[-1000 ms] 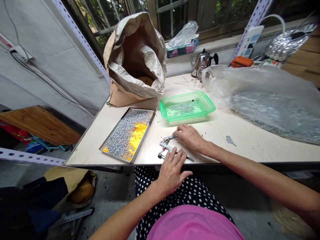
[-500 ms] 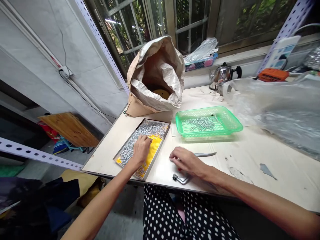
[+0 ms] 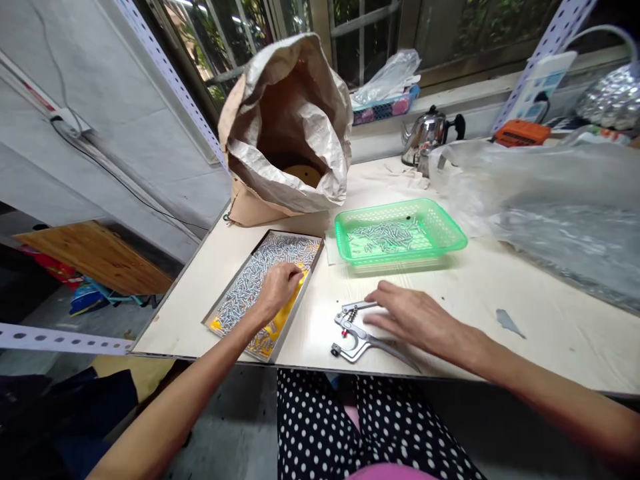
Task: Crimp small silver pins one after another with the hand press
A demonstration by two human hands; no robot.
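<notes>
My left hand (image 3: pixel 279 291) is over the shallow tray (image 3: pixel 291 323), its fingers pinched at the right side. What they hold, if anything, is too small to make out. Small silvery metal pieces (image 3: pixel 250 273) cover much of the tray's yellow bottom. My right hand (image 3: pixel 415 312) hovers palm down with its fingers stretched out, holding nothing. Beneath and left of its fingertips lie metal pliers (image 3: pixel 369 339) with a C-shaped jaw, a spring and a red part. Whether the fingertips touch the upper handle, I cannot tell.
A green plastic basket (image 3: pixel 453 248) with more silvery pieces stands behind my right hand. Behind the tray leans a large open paper sack (image 3: pixel 240 200). Clear plastic sheeting (image 3: pixel 555 193) lies on the right, near a metal kettle (image 3: pixel 427 137). A grey scrap (image 3: pixel 509 323) lies on the tabletop.
My right hand has lifted off the pliers and moved right, leaving them in plain view. My left hand has shifted slightly over the tray, and more pieces cover its yellow bottom. The camera view has shifted.
</notes>
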